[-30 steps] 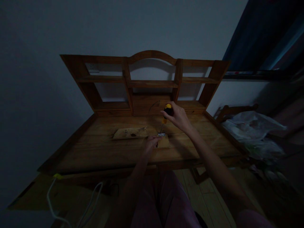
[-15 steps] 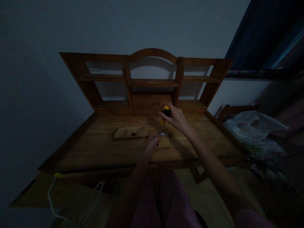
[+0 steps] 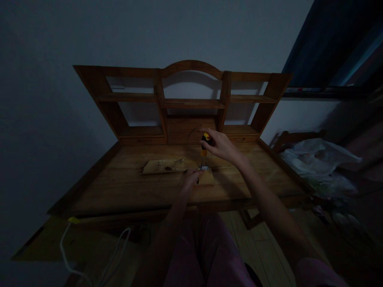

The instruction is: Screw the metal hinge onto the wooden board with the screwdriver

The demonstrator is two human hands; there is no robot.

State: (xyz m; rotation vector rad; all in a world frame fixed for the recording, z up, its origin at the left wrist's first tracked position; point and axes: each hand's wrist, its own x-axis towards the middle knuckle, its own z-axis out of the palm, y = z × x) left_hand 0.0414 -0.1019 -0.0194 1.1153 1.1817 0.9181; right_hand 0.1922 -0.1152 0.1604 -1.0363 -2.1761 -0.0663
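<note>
Yellow and black plastic-looking handle uppermost, a screwdriver [image 3: 204, 152] stands steeply over the middle of the table [image 3: 119, 187], its thin shaft pointing down at a small metal piece [image 3: 205, 168]. Its long axis is close to upright, with a slight lean: the handle end sits a little to the right of the tip. Whether the tip touches the metal is too small and dim to tell.

The right hand [image 3: 221, 145] has its grip closed around the handle, thumb and fingers on opposite sides. The left hand [image 3: 192, 177] lies low at the left end of the metal piece, fingertips beside the shaft; whether its grip pinches anything, I cannot tell.

Counted, there are two hands, one screwdriver and one metal piece. The metal piece lies crosswise at the far edge of one pale block [image 3: 206, 178]. One long wooden strip [image 3: 163, 166], darkly marked, lies crosswise to the left; whether it joins the block is hidden behind the left hand. Behind stands one wooden shelf unit [image 3: 193, 104], and plastic bags [image 3: 320, 155], hard to count, sit off to the right.
</note>
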